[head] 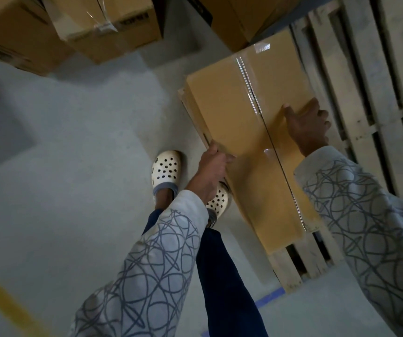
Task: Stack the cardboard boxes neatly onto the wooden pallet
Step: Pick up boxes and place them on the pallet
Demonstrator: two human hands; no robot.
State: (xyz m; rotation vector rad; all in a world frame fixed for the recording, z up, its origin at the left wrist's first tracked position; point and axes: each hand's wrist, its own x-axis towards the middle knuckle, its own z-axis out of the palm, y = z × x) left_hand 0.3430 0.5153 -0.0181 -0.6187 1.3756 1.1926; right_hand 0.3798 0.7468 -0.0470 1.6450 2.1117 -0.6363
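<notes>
Since the person looks straight down, the grey floor [74,142] fills the space left of the fingers. The wooden pallet [365,69] lies on it, and its planks show just past the right fingers. More brown boxes [113,32] stand far beyond both hands. Another box [239,18] stands close to the long box's far end. The long cardboard box [232,105] lies flat on the pallet's left edge. Its long side and its tape line run away from the person, the same way as the planks. The left hand [211,171] curls its fingers round the box's left edge. The right hand [307,127] bends over the right edge, thumb on top. Both arms reach forward in patterned sleeves [152,259]. Two white shoes [165,169] stand just under the left hand.
</notes>
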